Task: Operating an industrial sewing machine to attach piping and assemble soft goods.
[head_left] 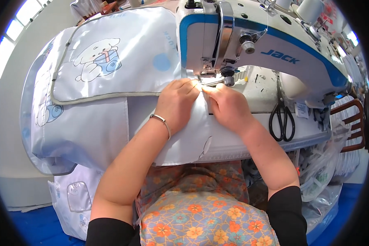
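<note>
A white and blue sewing machine point(250, 35) stands over the table, its needle area just beyond my fingertips. Pale, shiny printed fabric point(98, 123) spreads across the table and hangs over its left side. On it lies a flap point(139, 57) with grey binding and a cartoon puppy. My left hand point(179, 100) is closed, pinching the fabric edge close to the presser foot point(208, 75). Right beside it my right hand point(229, 104) is closed too, thumb and finger pinching the same edge. The fingertips nearly meet and hide the exact spot they grip.
Black-handled scissors point(282, 119) lie on the table right of my right hand. Thread cones point(309, 12) stand atop the machine. Beyond the right table edge are a brown wooden chair point(352, 123) and clear plastic bags point(320, 176). More printed fabric point(78, 197) hangs below at left.
</note>
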`<state>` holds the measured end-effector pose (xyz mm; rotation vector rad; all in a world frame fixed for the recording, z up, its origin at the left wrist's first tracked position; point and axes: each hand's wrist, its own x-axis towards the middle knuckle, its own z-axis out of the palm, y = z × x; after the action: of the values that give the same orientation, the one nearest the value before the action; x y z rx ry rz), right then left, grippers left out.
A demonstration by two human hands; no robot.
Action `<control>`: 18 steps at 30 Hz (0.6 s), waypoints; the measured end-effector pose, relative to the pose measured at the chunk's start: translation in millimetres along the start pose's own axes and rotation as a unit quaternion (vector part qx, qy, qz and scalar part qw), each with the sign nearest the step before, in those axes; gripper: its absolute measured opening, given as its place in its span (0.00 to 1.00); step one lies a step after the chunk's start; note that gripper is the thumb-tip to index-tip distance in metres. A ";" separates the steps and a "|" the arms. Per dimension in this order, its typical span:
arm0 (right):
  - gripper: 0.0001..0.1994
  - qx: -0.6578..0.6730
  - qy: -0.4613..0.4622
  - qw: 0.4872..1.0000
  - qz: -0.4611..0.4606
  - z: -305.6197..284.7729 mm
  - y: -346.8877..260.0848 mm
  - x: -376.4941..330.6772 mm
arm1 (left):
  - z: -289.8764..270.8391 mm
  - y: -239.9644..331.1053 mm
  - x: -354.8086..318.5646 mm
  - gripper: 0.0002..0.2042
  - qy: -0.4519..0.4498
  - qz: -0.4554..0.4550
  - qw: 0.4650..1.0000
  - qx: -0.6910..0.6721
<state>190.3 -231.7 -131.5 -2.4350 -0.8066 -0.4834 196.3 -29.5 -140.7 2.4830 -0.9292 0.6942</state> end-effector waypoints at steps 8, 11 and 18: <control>0.11 -0.060 -0.029 0.998 0.007 -0.9 -9.3 -1.5 | -1.3 3.3 -2.2 0.12 -0.008 -0.002 1.000 0.002; 0.11 -0.056 -0.021 0.998 0.019 1.4 -9.7 0.4 | -1.6 -0.7 -4.6 0.13 -0.007 -0.004 1.000 0.010; 0.12 -0.072 -0.022 0.997 0.002 2.9 -9.8 -1.4 | -12.4 11.6 10.0 0.15 -0.061 -0.017 0.993 0.095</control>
<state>183.5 -223.9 -130.9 -2.5863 -0.8107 -0.5042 191.0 -36.0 -122.9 2.7297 -0.8987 0.6533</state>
